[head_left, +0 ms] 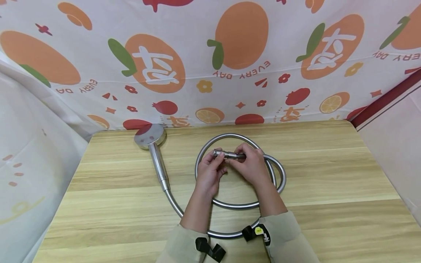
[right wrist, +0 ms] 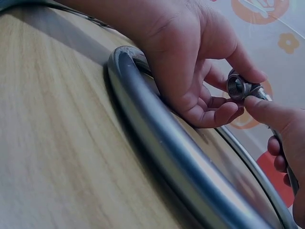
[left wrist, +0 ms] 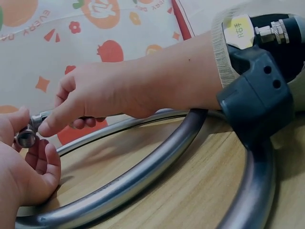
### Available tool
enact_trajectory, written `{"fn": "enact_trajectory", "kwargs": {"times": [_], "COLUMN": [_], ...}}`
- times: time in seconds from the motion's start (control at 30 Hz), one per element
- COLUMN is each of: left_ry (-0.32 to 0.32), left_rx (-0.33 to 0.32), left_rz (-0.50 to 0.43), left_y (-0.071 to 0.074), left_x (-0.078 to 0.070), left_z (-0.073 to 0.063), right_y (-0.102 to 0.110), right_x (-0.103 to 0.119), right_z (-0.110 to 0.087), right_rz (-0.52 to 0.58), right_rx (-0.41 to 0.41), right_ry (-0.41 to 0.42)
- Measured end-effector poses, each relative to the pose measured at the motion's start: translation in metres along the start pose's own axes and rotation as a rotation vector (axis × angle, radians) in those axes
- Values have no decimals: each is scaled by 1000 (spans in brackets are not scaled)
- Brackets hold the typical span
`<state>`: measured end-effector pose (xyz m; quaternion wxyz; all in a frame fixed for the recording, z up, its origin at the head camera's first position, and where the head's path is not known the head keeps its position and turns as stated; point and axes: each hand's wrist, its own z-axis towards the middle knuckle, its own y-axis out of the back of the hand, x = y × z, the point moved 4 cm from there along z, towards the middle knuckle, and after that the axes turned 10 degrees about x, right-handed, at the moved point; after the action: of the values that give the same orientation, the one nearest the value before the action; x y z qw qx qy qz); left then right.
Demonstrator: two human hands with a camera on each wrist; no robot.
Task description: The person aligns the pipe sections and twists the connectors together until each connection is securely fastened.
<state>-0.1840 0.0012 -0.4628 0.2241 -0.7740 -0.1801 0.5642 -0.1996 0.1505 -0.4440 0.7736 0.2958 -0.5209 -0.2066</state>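
Observation:
My left hand pinches a small chrome threaded pipe fitting between thumb and fingers. Its round mouth, with inner threads, shows in both wrist views. My right hand grips the end of a silver shower hose, close beside the left hand. Fitting and hose end lie in line and touch; whether they are screwed together I cannot tell. The rest of the hose loops over the table beneath both wrists. At its other end, a chrome shower head lies at the back left.
The wooden table spreads out on both sides of my arms. Behind it hangs a white cloth printed with fruit. Black wrist mounts are strapped over the sleeves, close to the hose.

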Motion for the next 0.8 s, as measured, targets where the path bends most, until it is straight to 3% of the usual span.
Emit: {"fn": "enact_trajectory", "kwargs": {"times": [0.8], "left_ry": [3], "left_rx": [7], "left_rz": [-1], "left_y": [0], "left_x": [0], "left_z": [0], "right_y": [-2], "right_x": [0], "right_z": [0], "right_rz": [-18], "right_rx": [43], "right_ry": [-34]}}
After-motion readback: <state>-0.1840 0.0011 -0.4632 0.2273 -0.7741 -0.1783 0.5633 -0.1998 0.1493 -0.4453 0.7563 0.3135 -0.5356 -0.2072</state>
